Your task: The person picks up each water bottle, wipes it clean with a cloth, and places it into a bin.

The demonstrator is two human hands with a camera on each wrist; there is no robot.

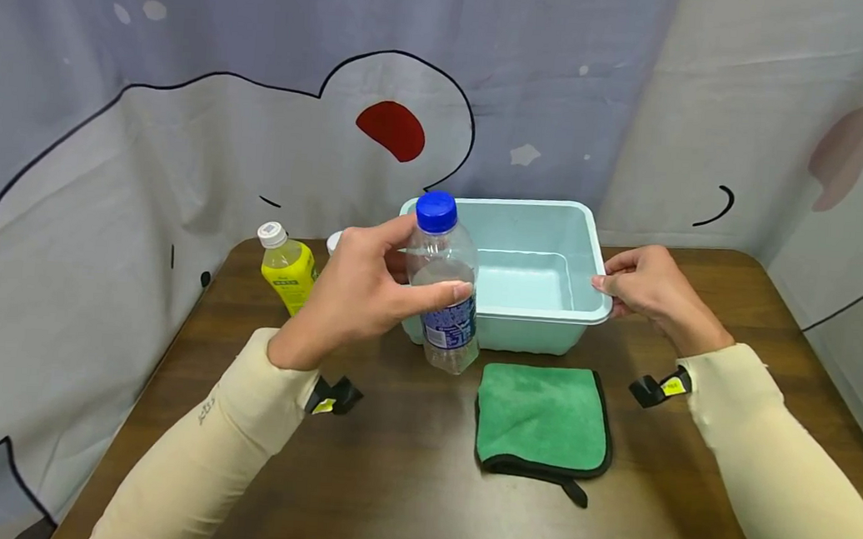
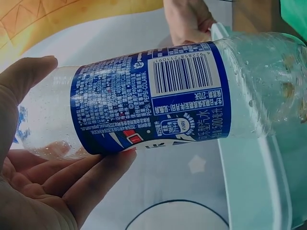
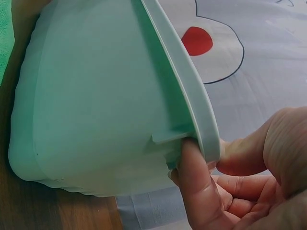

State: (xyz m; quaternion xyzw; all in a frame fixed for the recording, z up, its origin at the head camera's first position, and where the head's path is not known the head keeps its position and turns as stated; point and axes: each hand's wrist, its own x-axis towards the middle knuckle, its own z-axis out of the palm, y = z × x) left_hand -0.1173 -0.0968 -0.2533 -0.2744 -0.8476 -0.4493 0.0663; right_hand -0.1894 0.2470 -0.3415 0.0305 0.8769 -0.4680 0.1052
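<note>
A clear plastic bottle [image 1: 443, 258] with a blue cap and a blue label is held in my left hand [image 1: 358, 285], thumb on the near side and fingers on the other. It hangs slightly tilted in front of the left end of a pale green plastic basin [image 1: 502, 333]. In the left wrist view the bottle [image 2: 148, 96] shows a barcode, and droplets cling to its wall. My right hand [image 1: 648, 289] pinches the basin's right rim, thumb above and fingers below, as the right wrist view shows with the hand [image 3: 240, 191] at the rim.
A yellow drink bottle [image 1: 288, 272] with a white cap stands at the table's left back. Beside it a second white cap [image 1: 333, 242] shows, mostly hidden by my left hand. A folded green cloth [image 1: 544, 419] with black edging lies in front of the basin. A printed curtain [image 1: 259, 149] hangs behind.
</note>
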